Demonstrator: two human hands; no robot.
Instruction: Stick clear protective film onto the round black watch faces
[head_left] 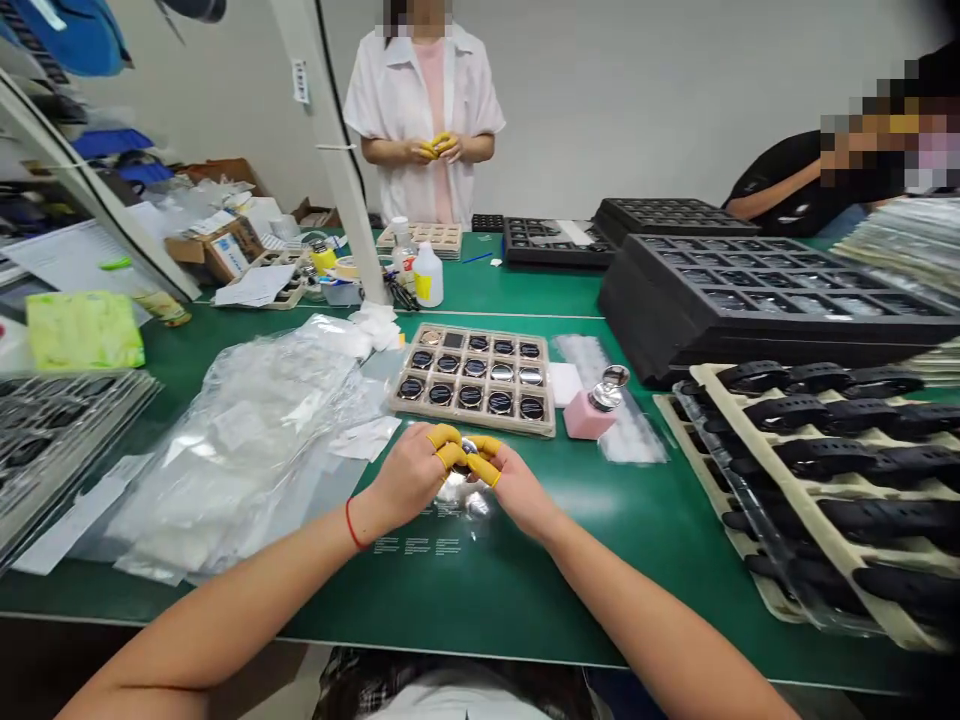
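Observation:
Above the green table [555, 590], my left hand [420, 470] and my right hand [517, 485] meet, with yellow finger cots on the fingertips. Between them they pinch a small, shiny round watch case [469, 446], mostly covered by the fingers. Just beyond the hands lies a beige compartment tray [472, 421] with rows of round, dark-faced watch cases; one compartment at the back shows a dark square. To its right stands a pink pump bottle [589, 415] with its metal lid tilted up, beside a white pad [564, 385] and bubble wrap [637, 430].
Clear plastic bags [247, 430] spread over the left. Stacked trays of black-strapped watches [825, 410] stand at right, with black foam trays [675, 320] behind. A white bottle [428, 275] is near the lamp post [337, 150]. A co-worker [420, 110] stands across the table.

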